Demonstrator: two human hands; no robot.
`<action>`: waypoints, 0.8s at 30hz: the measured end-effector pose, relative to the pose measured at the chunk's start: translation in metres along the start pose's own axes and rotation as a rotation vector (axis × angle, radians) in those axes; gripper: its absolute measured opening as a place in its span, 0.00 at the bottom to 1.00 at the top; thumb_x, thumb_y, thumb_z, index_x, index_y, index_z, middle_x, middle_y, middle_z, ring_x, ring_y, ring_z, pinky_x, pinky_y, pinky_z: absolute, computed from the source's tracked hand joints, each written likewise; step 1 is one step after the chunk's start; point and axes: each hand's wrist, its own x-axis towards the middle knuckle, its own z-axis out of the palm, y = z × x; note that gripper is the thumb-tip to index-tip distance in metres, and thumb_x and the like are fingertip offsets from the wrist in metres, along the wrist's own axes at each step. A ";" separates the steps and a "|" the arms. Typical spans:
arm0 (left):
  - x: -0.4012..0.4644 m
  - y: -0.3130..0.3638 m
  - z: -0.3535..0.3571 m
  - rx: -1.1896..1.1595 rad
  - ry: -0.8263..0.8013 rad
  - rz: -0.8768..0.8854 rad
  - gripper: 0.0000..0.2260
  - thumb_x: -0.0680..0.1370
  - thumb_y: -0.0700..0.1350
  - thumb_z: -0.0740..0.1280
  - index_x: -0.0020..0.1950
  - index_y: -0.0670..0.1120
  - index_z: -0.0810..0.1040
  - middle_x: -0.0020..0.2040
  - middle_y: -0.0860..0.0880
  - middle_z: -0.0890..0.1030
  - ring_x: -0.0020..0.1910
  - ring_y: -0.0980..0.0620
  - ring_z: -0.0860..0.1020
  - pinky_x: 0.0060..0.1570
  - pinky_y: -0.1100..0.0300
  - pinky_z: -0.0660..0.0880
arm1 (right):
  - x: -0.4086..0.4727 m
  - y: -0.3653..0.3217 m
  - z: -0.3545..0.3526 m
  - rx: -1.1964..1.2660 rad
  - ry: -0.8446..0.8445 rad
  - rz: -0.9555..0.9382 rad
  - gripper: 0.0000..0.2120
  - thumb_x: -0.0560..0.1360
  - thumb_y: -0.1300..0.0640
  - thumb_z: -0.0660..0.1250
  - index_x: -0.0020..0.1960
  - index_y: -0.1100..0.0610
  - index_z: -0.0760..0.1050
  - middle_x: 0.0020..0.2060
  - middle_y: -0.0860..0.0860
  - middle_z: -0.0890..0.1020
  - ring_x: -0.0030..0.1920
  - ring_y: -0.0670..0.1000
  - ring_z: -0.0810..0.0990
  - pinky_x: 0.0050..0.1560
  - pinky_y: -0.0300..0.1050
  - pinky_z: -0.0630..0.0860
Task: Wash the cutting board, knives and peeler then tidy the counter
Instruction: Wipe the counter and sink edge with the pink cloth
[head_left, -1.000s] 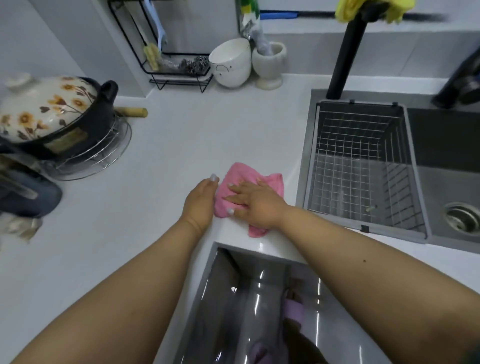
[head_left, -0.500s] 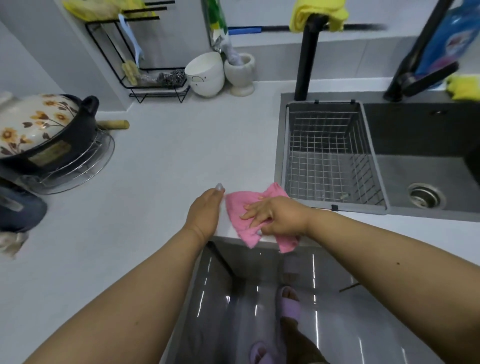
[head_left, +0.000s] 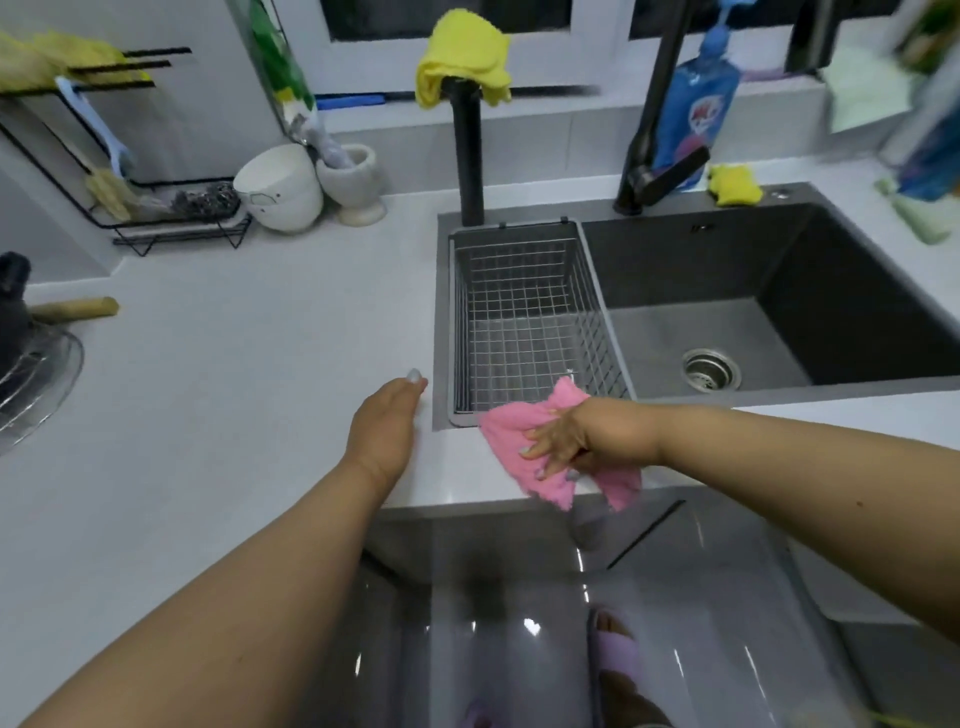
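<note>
So the right hand (head_left: 569, 441) is pressing a pink cloth (head_left: 524, 447) flat onto the front strip of the worktop (head_left: 218, 374), fingers spread and mostly straight on top of it rather than bunched round it. The cloth sits right at the near left corner of the sink (head_left: 779, 291), one corner poking up over the sink's rim and the lower edge hanging off the front of the worktop.

The left hand (head_left: 384, 426) rests on the worktop just left of the cloth, not touching it, fingers together and relaxed, holding nothing.

Out from there: a wire basket (head_left: 524, 317) sits in the left part of the sink, with the drain (head_left: 710, 368) in the basin to its right. A black tap (head_left: 467, 156) stands behind the basket with a yellow cloth (head_left: 462, 57) draped over its top. A second black tap (head_left: 660, 156) is further right, with a blue pouch (head_left: 701, 104) behind it and a yellow sponge (head_left: 735, 182) on the sink's back edge.

At the back left of the worktop there's a white bowl (head_left: 280, 187) tipped on its side, a stone mortar (head_left: 353, 182) just beside it, and a black wire rack (head_left: 130, 171) holding brushes and a scourer. A wooden handle (head_left: 78, 309) and a glass lid (head_left: 36, 384) are at the far left edge. No cutting board, knives or peeler in view that I can make out.
</note>
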 end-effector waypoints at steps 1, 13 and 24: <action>0.002 0.006 0.008 0.003 -0.009 0.012 0.21 0.83 0.55 0.51 0.67 0.47 0.75 0.64 0.52 0.75 0.60 0.56 0.70 0.59 0.63 0.61 | -0.010 0.007 -0.001 -0.004 0.006 0.025 0.11 0.74 0.64 0.69 0.56 0.62 0.81 0.65 0.54 0.76 0.68 0.49 0.71 0.72 0.43 0.64; 0.018 0.066 0.115 0.288 -0.305 0.270 0.19 0.83 0.55 0.53 0.66 0.49 0.75 0.62 0.52 0.76 0.62 0.51 0.72 0.65 0.58 0.65 | -0.126 0.067 -0.032 0.327 0.058 0.339 0.21 0.73 0.50 0.69 0.65 0.53 0.76 0.63 0.51 0.78 0.62 0.49 0.75 0.64 0.35 0.70; 0.042 0.055 0.103 1.054 -0.429 0.031 0.33 0.78 0.65 0.38 0.40 0.49 0.78 0.44 0.46 0.80 0.44 0.50 0.76 0.50 0.56 0.71 | -0.152 0.141 -0.053 0.060 0.044 0.308 0.12 0.75 0.54 0.64 0.56 0.44 0.79 0.53 0.46 0.83 0.54 0.46 0.80 0.58 0.41 0.76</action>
